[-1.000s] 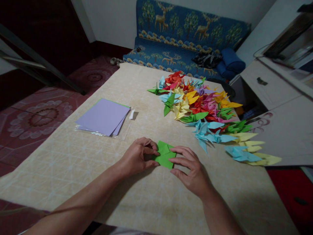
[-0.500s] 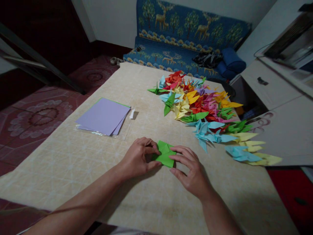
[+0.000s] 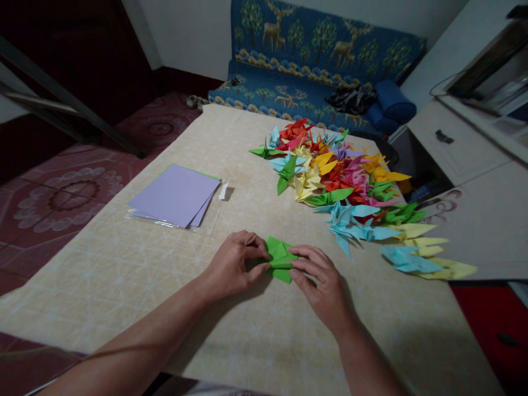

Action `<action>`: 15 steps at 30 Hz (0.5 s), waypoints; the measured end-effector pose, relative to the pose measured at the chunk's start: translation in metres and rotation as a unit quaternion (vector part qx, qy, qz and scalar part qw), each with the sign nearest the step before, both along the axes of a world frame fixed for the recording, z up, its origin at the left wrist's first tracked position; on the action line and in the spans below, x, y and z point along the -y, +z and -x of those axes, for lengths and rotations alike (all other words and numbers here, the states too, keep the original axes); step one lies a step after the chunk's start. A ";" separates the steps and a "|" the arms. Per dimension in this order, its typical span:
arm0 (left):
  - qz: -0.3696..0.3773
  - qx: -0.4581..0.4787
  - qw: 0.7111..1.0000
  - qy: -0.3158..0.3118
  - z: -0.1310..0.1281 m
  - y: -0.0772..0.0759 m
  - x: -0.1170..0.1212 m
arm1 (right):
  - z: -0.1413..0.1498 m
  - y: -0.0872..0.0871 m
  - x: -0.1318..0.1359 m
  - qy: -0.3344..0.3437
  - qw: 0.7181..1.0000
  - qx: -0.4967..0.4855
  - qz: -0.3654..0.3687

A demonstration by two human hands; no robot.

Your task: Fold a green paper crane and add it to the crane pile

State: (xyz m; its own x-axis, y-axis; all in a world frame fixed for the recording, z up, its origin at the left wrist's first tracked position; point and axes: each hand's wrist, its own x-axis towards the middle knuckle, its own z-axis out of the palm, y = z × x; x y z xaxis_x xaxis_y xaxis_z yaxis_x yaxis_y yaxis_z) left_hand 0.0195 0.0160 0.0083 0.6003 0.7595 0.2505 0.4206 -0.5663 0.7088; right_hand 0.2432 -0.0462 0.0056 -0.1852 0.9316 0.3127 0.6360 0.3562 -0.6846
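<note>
A green sheet of origami paper [image 3: 280, 258], folded into a small square with creased flaps, lies on the table between my hands. My left hand [image 3: 236, 263] pinches its left edge between thumb and fingers. On the opposite side, my right hand [image 3: 319, 286] grips the right edge, its thumb and fingertips close together on a lower flap. That flap is partly raised along a crease across the paper. My fingers cover both side corners.
A heap of colourful folded paper cranes [image 3: 330, 170] spreads over the table's right side. Purple paper sheets [image 3: 177, 192] lie on a clear plastic sleeve at left, beside a small white strip [image 3: 223, 191]. Beyond the table [image 3: 124, 286] stands a blue patterned sofa [image 3: 289, 71]; a white cabinet [image 3: 466, 220] is at right.
The lower flap of the green paper has been lifted and folded inward. My left thumb and right fingers have shifted slightly upward with it.
</note>
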 end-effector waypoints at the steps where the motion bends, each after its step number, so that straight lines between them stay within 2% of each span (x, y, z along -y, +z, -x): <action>1: 0.000 -0.001 1.000 0.000 0.000 -0.001 0.000 | 0.002 0.000 -0.001 -0.009 1.000 -0.013 -0.003; 6: -0.001 0.002 1.000 -0.008 0.003 -0.005 -0.003 | 0.009 0.001 -0.001 -0.028 0.999 -0.035 0.003; 15: 0.014 0.025 0.998 -0.061 0.009 -0.010 -0.012 | -0.003 0.001 0.000 0.048 0.999 0.006 -0.008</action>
State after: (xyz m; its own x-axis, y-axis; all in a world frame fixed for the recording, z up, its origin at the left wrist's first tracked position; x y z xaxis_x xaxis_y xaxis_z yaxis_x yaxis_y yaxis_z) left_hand 0.0101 0.0279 -0.0015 0.6764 0.6880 0.2629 0.3122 -0.5912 0.7436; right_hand 0.2466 -0.0463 0.0066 -0.2767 0.9045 0.3244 0.6067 0.4262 -0.6710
